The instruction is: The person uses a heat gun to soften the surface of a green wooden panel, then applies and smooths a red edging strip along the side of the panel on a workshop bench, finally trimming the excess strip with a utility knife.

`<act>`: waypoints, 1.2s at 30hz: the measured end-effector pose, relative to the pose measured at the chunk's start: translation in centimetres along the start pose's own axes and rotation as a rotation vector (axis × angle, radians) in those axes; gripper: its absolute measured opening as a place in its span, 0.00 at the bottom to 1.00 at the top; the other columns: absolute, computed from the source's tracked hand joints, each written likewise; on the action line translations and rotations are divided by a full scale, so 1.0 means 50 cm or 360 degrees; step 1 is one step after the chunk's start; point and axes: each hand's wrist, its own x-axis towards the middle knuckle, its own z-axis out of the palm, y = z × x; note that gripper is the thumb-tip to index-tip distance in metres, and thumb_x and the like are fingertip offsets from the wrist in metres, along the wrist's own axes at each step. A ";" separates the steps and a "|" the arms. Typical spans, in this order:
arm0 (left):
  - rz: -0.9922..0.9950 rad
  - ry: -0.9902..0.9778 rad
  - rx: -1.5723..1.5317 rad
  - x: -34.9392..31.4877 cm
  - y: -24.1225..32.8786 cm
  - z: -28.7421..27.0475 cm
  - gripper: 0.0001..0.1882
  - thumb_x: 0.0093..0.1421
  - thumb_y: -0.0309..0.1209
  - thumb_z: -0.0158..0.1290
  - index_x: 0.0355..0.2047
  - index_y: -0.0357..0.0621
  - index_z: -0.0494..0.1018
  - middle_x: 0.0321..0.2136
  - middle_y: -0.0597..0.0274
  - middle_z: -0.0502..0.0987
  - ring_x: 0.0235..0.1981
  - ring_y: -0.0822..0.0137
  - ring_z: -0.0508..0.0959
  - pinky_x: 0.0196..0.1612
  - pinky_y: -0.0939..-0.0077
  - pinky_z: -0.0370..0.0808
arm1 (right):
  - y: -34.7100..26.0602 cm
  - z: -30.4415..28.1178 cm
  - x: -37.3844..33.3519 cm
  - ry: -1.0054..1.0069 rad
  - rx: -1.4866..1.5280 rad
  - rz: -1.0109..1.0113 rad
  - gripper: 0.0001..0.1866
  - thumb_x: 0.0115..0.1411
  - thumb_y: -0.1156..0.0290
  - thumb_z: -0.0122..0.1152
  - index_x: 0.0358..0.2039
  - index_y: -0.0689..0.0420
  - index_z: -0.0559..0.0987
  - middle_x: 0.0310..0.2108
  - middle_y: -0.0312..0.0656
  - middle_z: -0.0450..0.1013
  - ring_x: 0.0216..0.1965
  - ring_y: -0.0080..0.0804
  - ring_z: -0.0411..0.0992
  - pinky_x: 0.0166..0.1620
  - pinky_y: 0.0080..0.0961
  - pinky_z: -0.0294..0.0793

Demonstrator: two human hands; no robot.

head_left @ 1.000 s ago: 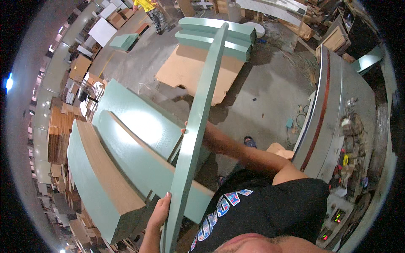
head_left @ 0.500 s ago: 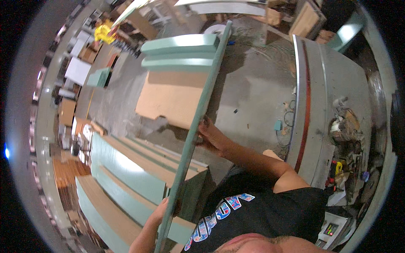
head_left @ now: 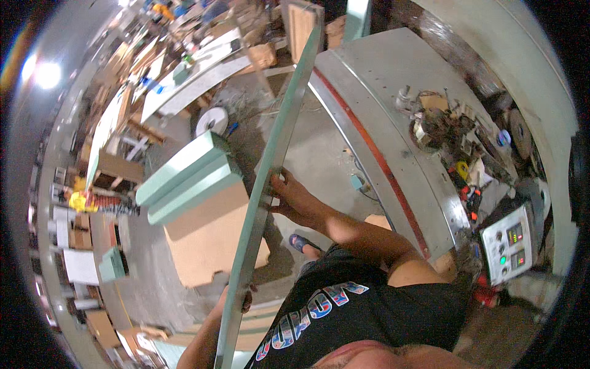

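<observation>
A long, narrow pale-green board (head_left: 251,224) stands on edge in front of me, slanting from the lower left up to the far right. My right hand (head_left: 294,200) grips it near the middle from the right side, fingers curled against its face. Lower down, my left hand (head_left: 236,301) is wrapped round the same board, partly hidden behind it. To the left lies a brown fibreboard sheet (head_left: 203,246), with pale-green panels (head_left: 187,181) resting at its far end.
A grey machine table (head_left: 393,123) with a red strip runs along the right. Beside it are a control box (head_left: 509,243) with lit displays and a heap of tools (head_left: 442,126). A person in yellow (head_left: 86,200) is at the far left. A white workbench (head_left: 196,74) stands far off.
My view has swung to the right, carrying the board with it. Both hands still hold the board. The stack of green panels at lower left has mostly left the view.
</observation>
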 end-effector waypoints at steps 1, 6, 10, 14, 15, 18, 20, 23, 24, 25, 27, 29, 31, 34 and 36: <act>0.0080 -0.0007 0.0084 0.017 0.029 -0.017 0.22 0.73 0.48 0.52 0.46 0.38 0.79 0.21 0.63 0.75 0.17 0.68 0.74 0.20 0.71 0.68 | -0.005 0.007 0.010 0.0028 -0.0009 -0.0057 0.60 0.62 0.37 0.72 0.79 0.47 0.44 0.70 0.41 0.62 0.69 0.44 0.65 0.67 0.61 0.71; 0.0233 -0.0211 0.0432 0.094 0.179 -0.121 0.24 0.75 0.50 0.50 0.44 0.38 0.79 0.21 0.63 0.76 0.19 0.70 0.75 0.23 0.71 0.72 | 0.010 0.018 0.077 0.0238 -0.0012 -0.0312 0.53 0.63 0.34 0.68 0.76 0.46 0.53 0.63 0.38 0.66 0.63 0.42 0.68 0.63 0.60 0.74; 0.0092 -0.0486 0.0393 0.221 0.225 -0.280 0.29 0.76 0.57 0.48 0.40 0.40 0.80 0.20 0.64 0.75 0.18 0.70 0.74 0.22 0.73 0.71 | 0.042 -0.027 0.159 0.0255 -0.0482 -0.0672 0.47 0.64 0.35 0.67 0.73 0.43 0.57 0.60 0.36 0.68 0.62 0.40 0.68 0.63 0.60 0.73; 0.0099 -0.0674 0.0344 0.337 0.268 -0.321 0.32 0.75 0.59 0.46 0.40 0.40 0.81 0.21 0.64 0.76 0.20 0.69 0.75 0.24 0.71 0.72 | 0.040 0.057 0.176 0.0513 -0.0351 -0.0638 0.32 0.75 0.41 0.56 0.68 0.45 0.61 0.58 0.37 0.68 0.63 0.40 0.69 0.65 0.62 0.72; 0.0130 -0.0700 0.0342 0.358 0.271 -0.319 0.33 0.75 0.60 0.46 0.40 0.40 0.81 0.21 0.64 0.76 0.20 0.69 0.75 0.24 0.71 0.72 | 0.045 0.062 0.180 0.0495 -0.0503 -0.0646 0.29 0.77 0.43 0.53 0.68 0.45 0.61 0.58 0.38 0.68 0.63 0.40 0.69 0.65 0.62 0.71; 0.0251 -0.0727 0.0353 0.444 0.290 -0.292 0.35 0.75 0.62 0.45 0.40 0.39 0.81 0.22 0.63 0.77 0.21 0.68 0.76 0.25 0.70 0.73 | 0.039 0.073 0.202 0.0597 -0.0744 -0.0624 0.30 0.78 0.46 0.51 0.69 0.51 0.62 0.61 0.47 0.65 0.66 0.47 0.67 0.65 0.64 0.72; 0.0307 -0.0745 0.0330 0.494 0.304 -0.267 0.36 0.75 0.63 0.44 0.40 0.39 0.82 0.23 0.63 0.77 0.22 0.68 0.76 0.26 0.69 0.73 | 0.039 0.075 0.224 0.0729 -0.0714 -0.0685 0.35 0.75 0.45 0.55 0.73 0.51 0.60 0.64 0.48 0.64 0.68 0.50 0.65 0.65 0.67 0.71; 0.0459 -0.0727 0.0378 0.542 0.325 -0.218 0.38 0.75 0.65 0.43 0.40 0.39 0.82 0.23 0.63 0.77 0.23 0.67 0.77 0.27 0.68 0.74 | 0.030 0.002 0.254 0.0663 -0.0774 -0.0795 0.32 0.78 0.49 0.54 0.73 0.50 0.61 0.63 0.40 0.68 0.65 0.41 0.70 0.62 0.65 0.78; 0.0587 -0.0687 0.0544 0.530 0.349 -0.204 0.42 0.74 0.69 0.41 0.42 0.38 0.83 0.26 0.60 0.79 0.27 0.66 0.78 0.31 0.66 0.76 | 0.029 0.023 0.258 0.0738 -0.0719 -0.0806 0.30 0.78 0.51 0.53 0.72 0.50 0.61 0.63 0.39 0.68 0.64 0.40 0.71 0.61 0.64 0.79; 0.0715 -0.0628 0.0706 0.515 0.373 -0.193 0.45 0.73 0.72 0.39 0.44 0.37 0.84 0.29 0.57 0.81 0.30 0.64 0.80 0.35 0.64 0.77 | 0.029 0.042 0.261 0.0814 -0.0663 -0.0823 0.27 0.79 0.52 0.51 0.71 0.50 0.62 0.64 0.39 0.67 0.64 0.39 0.72 0.61 0.63 0.81; 0.0800 -0.0548 0.0562 0.518 0.367 -0.163 0.48 0.71 0.73 0.40 0.48 0.34 0.84 0.36 0.50 0.83 0.38 0.59 0.82 0.46 0.61 0.78 | 0.021 0.085 0.260 0.0793 -0.0803 -0.0723 0.26 0.80 0.54 0.49 0.72 0.52 0.61 0.63 0.39 0.68 0.64 0.40 0.72 0.62 0.60 0.81; 0.0662 -0.0596 0.0529 0.512 0.380 -0.151 0.49 0.70 0.74 0.41 0.49 0.34 0.84 0.39 0.47 0.84 0.40 0.56 0.83 0.49 0.61 0.79 | 0.006 0.068 0.262 0.0679 -0.1364 -0.0829 0.30 0.80 0.58 0.51 0.75 0.55 0.56 0.68 0.44 0.64 0.68 0.40 0.68 0.65 0.56 0.77; 0.0677 -0.0439 0.0404 0.520 0.402 -0.134 0.51 0.69 0.74 0.42 0.54 0.32 0.82 0.45 0.42 0.84 0.44 0.51 0.84 0.51 0.57 0.79 | -0.015 0.109 0.271 0.0581 -0.1884 -0.1142 0.38 0.77 0.63 0.55 0.79 0.58 0.50 0.74 0.51 0.55 0.73 0.43 0.61 0.69 0.54 0.71; 0.0567 -0.0489 0.0316 0.477 0.432 -0.133 0.50 0.71 0.73 0.41 0.56 0.30 0.81 0.48 0.40 0.84 0.48 0.52 0.83 0.55 0.58 0.78 | -0.018 0.175 0.253 0.0648 -0.2614 -0.1850 0.53 0.66 0.66 0.67 0.80 0.62 0.44 0.80 0.58 0.41 0.79 0.57 0.48 0.75 0.60 0.56; 0.0631 -0.0493 0.0300 0.480 0.426 -0.137 0.50 0.71 0.72 0.41 0.58 0.29 0.80 0.49 0.38 0.83 0.50 0.51 0.82 0.57 0.59 0.77 | -0.042 0.214 0.233 0.0424 -0.3154 -0.1981 0.53 0.60 0.65 0.73 0.78 0.62 0.52 0.79 0.61 0.46 0.78 0.66 0.48 0.76 0.66 0.50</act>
